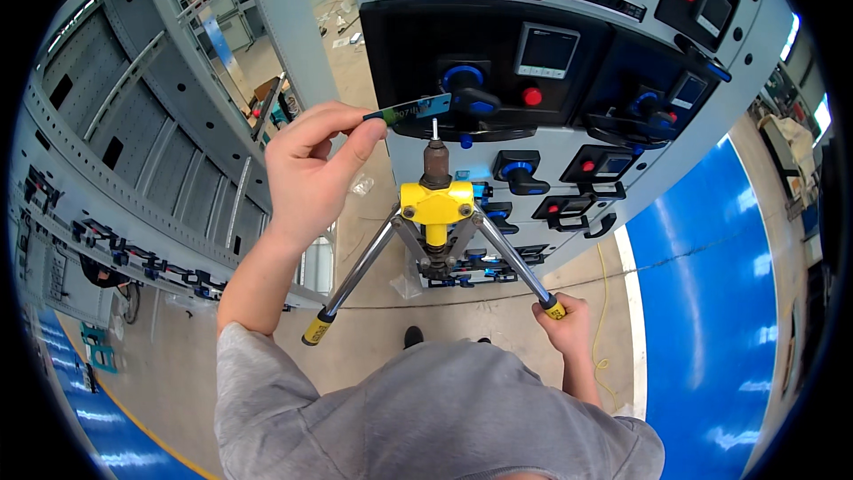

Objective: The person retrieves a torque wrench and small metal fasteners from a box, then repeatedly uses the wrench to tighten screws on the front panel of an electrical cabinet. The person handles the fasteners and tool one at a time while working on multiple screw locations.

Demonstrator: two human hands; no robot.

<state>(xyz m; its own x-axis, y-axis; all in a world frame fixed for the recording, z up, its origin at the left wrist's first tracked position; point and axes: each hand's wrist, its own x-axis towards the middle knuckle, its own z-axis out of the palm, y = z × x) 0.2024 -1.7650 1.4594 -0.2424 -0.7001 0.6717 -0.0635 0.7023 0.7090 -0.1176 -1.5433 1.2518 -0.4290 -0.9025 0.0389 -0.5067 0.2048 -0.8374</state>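
In my left hand a thin, dark teal label plate is pinched between thumb and fingers. The plate stretches rightward, just above the tip of a two-handled hand riveter. A thin silver pin, apparently a rivet, stands up from the riveter's brown nose; I cannot tell whether it touches the plate. My right hand is wrapped round the yellow grip of the riveter's right handle. The riveter's left handle hangs free, its arms spread wide.
Close ahead stands a grey switchgear cabinet with black drawer fronts, blue-ringed rotary handles and red buttons. A metal cabinet frame rises on the left. A yellow cord lies on the floor at right, near the blue floor strip.
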